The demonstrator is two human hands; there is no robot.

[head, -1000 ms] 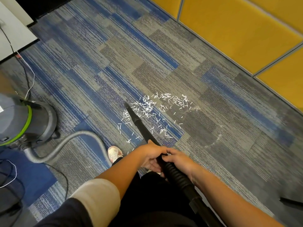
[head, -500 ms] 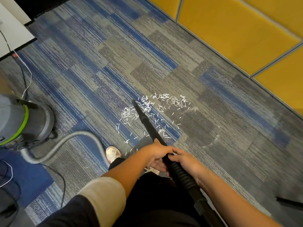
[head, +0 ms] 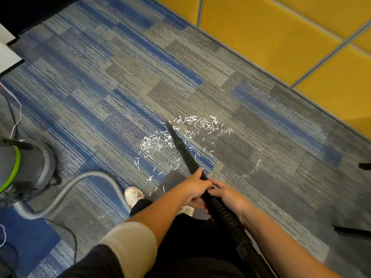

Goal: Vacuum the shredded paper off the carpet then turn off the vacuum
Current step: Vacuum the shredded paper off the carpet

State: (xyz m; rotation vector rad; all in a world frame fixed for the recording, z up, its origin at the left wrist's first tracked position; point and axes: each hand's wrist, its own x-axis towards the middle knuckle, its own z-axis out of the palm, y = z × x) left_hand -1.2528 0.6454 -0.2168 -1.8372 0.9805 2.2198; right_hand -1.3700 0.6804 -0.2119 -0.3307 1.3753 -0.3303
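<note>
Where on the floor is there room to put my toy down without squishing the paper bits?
Bare carpet lies between the shredded paper and the yellow wall panels, and beyond the paper toward the far left. It is crowded around the black nozzle amid the paper, and by the grey vacuum and its hose.

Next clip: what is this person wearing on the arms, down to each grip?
The left arm is bare up to a pale beige sleeve band near the elbow, with dark fabric above it. The right arm is bare as far as the frame shows. The left grip and right grip are ungloved; no ring, watch or bracelet is visible.
</note>
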